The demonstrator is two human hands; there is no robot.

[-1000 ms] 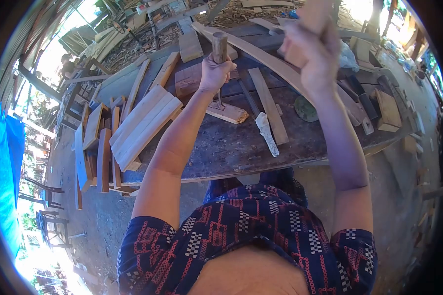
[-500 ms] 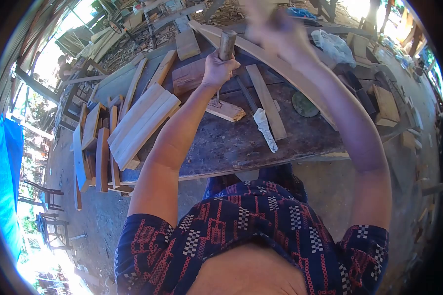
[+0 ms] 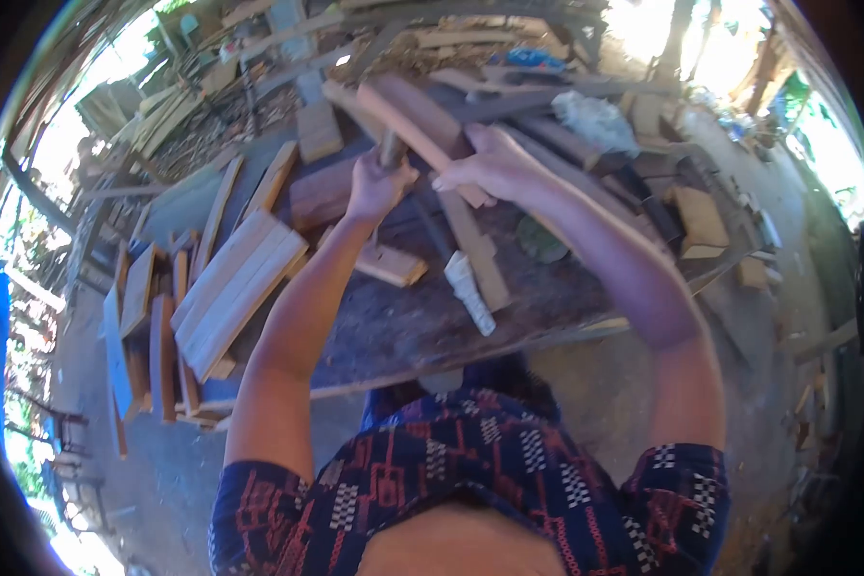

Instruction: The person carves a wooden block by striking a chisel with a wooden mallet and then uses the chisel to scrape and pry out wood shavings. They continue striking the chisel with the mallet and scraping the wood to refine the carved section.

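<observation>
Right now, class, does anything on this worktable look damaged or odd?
Yes: the short pale board, just below the left hand in the picture, has a ragged-looking end, unlike the straight-edged pale planks stacked to its left.

Right hand (image 3: 494,168) lowered; previously raised wooden block (image 3: 420,139) now down at handle (image 3: 390,152) top.

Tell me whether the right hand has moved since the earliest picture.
Yes. Judged against the round, dull-green disc on the dark wooden bench, the right hand has shifted leftward and somewhat lower in view, now close to the left hand.
</observation>
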